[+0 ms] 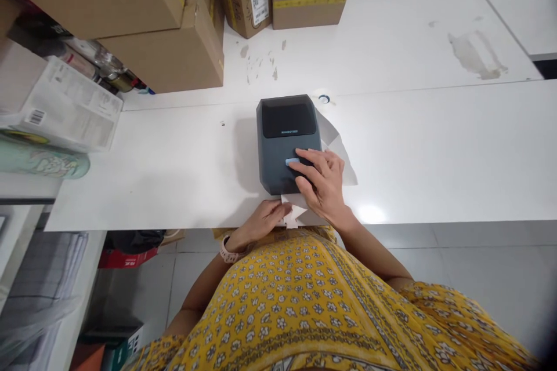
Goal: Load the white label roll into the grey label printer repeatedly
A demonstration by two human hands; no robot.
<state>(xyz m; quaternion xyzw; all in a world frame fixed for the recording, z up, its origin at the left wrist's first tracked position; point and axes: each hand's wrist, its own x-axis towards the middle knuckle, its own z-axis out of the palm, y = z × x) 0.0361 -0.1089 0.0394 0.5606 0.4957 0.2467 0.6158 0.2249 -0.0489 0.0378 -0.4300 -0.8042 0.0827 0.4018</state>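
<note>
A dark blue-grey label printer (278, 174) with a glossy black window stands on the white table. My right hand (322, 182) rests over its front right part, fingers apart, one fingertip at the light blue button (292, 161). A white paper strip (295, 207) with a torn, pointed edge comes out at the printer's front. My left hand (267, 215) pinches this strip at the table's front edge. Behind and to the right of the printer, partly hidden by it and my right hand, lies a loose white paper sheet (348, 168).
Cardboard boxes (174, 58) with yellow tape stand at the back left. A white package (78, 104) and a mint-green bottle (47, 157) lie at the left end of the white table (435, 151). A small ring-shaped thing (324, 99) is behind the printer.
</note>
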